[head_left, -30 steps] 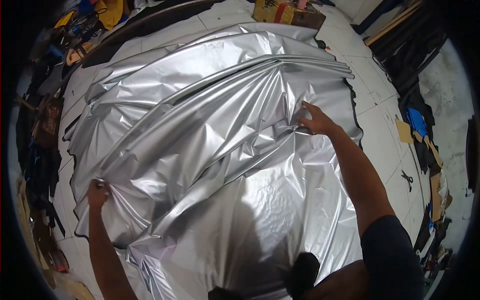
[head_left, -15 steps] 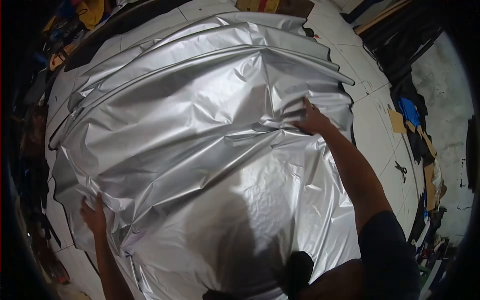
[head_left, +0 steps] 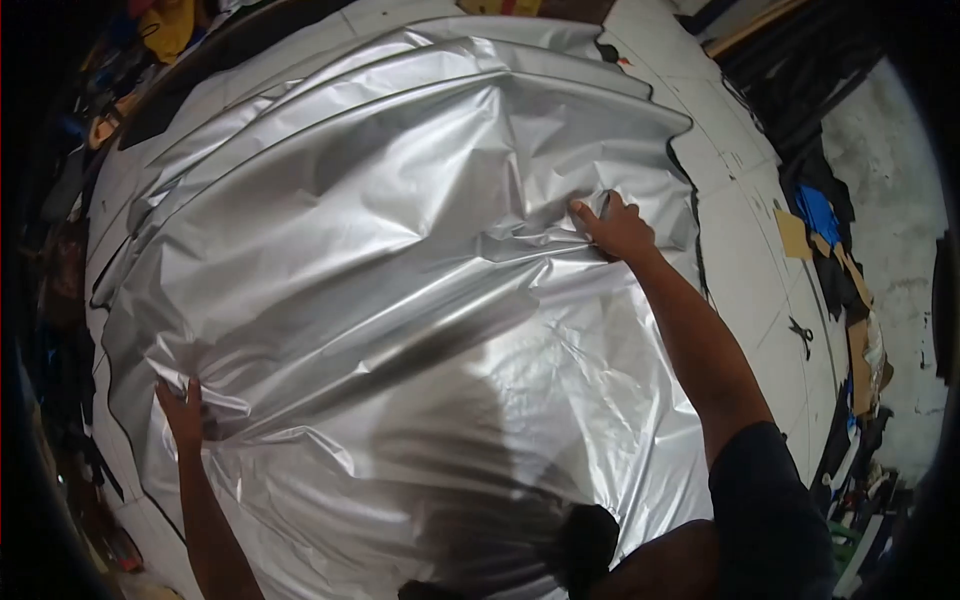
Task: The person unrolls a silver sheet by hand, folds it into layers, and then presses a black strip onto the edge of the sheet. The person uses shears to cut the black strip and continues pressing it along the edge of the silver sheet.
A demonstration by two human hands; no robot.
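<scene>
A large silver sheet [head_left: 320,250] with a dark edge covers most of the floor in front of me, with long folds across its far part and wrinkles between my hands. My left hand [head_left: 183,412] rests on its left side with thumb and fingers apart, beside a small bunch of creases. Farther off on the right, my right hand [head_left: 622,230] presses on the sheet near its right edge. Its thumb is spread away from the bent fingers, and creases run leftward from it. The near part of the sheet lies in my shadow.
Black scissors [head_left: 802,338] lie on the white tiled floor [head_left: 745,270] to the right. Past them are a cardboard piece [head_left: 793,235], a blue cloth [head_left: 818,218] and dark scraps along the wall. Mixed items crowd the left side, with a yellow item [head_left: 170,32] at the top left.
The sheet's far folds have shifted slightly up and left in view. The near part is smoother beside my left hand, which moved up a little. My right thumb now points left.
</scene>
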